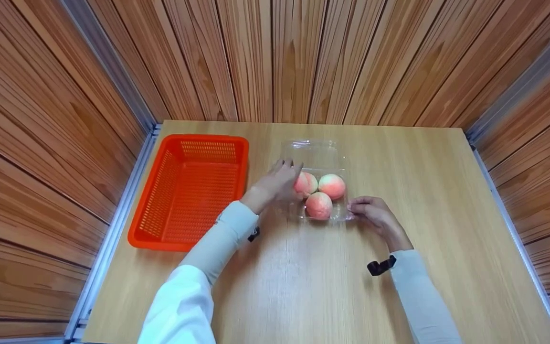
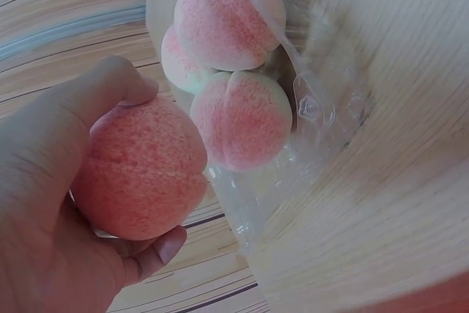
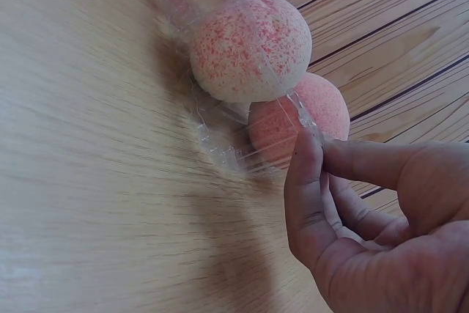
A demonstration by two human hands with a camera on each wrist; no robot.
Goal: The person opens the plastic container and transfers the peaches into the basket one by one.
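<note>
My left hand [image 1: 280, 181] grips a pink peach [image 2: 143, 170] between thumb and fingers, over the left side of a clear plastic clamshell box [image 1: 313, 153]. The head view hides that peach behind the hand. Three more peaches sit together in the box: a left one [image 1: 306, 183], a right one [image 1: 332, 186] and a near one [image 1: 319, 206]. With thumb and forefinger, my right hand [image 1: 375, 215] pinches the box's rim [image 3: 306, 116] at its near right corner. The lid stands open toward the back.
To the left of the box, an orange plastic basket [image 1: 136, 239] with slotted walls lies on the wooden table [image 1: 423, 191]. Wood-panelled walls [image 1: 294, 62] rise behind and at both sides. Metal rails [image 1: 112, 229] run along the table's side edges.
</note>
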